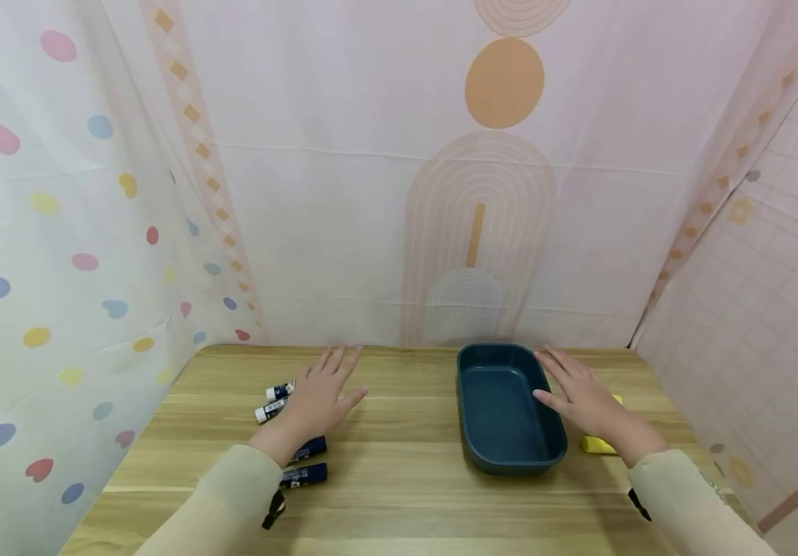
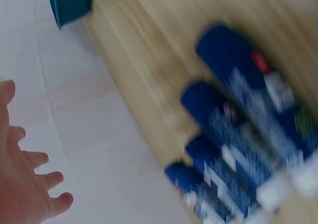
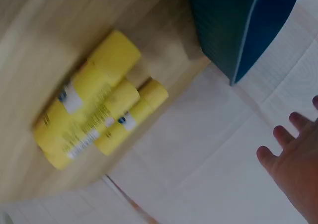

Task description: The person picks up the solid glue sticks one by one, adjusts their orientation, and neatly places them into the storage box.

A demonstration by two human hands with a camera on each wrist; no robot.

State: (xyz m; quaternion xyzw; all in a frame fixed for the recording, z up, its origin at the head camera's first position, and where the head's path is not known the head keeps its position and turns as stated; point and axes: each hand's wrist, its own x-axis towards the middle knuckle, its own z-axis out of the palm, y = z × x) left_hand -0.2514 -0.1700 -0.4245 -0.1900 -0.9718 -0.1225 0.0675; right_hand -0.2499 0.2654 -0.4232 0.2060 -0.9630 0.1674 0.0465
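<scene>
Both hands hover over the table with fingers spread and nothing held. The left hand (image 1: 314, 400) is above several dark blue tubes (image 1: 305, 475) with white ends, like glue sticks, and partly covers them in the head view. Those blue tubes (image 2: 248, 92) lie side by side in the left wrist view. Beside the right rim of a dark teal rectangular dish (image 1: 515, 468), the right hand (image 1: 585, 400) overlaps its edge in the head view; contact cannot be told. Three yellow tubes (image 3: 84, 105), like capped glue sticks, lie together near the right hand, mostly hidden by it from above.
The wooden table (image 1: 399, 502) carries the dish right of centre, with the blue tubes left and the yellow ones right. A patterned white curtain (image 1: 343, 232) hangs along its back edge, and a dotted curtain (image 1: 45, 309) hangs at the left.
</scene>
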